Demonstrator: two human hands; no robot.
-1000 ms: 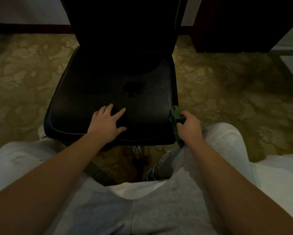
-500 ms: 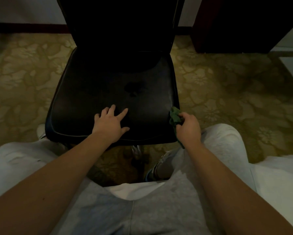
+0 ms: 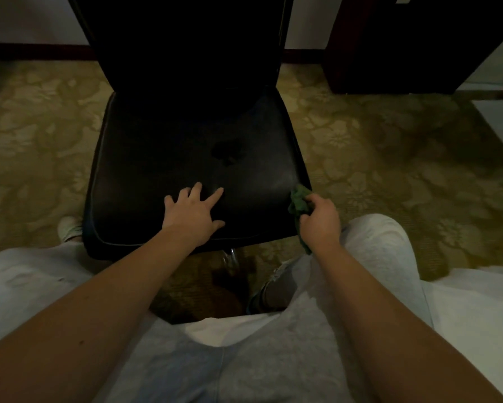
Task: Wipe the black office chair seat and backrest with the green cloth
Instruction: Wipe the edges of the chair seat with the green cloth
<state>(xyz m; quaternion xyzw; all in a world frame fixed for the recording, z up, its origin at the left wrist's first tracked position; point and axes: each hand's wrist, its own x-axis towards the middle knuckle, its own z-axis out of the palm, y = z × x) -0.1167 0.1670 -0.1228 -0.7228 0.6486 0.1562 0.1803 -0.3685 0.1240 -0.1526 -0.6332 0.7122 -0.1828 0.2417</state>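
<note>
Dim light falls on the patterned gold carpet (image 3: 389,158) where the black office chair (image 3: 186,158) stands before us, its backrest (image 3: 186,39) upright and a dark wooden cabinet (image 3: 404,39) off to the right by the wall. We rest our left hand (image 3: 192,214) flat on the front of the seat (image 3: 157,146), fingers spread and straight — nothing held in it. Our right hand (image 3: 320,219) grips the bunched green cloth (image 3: 299,200) in curled fingers against the seat's front right corner, with one end of it trailing down below the wrist above our grey-trousered knee (image 3: 375,242).
</note>
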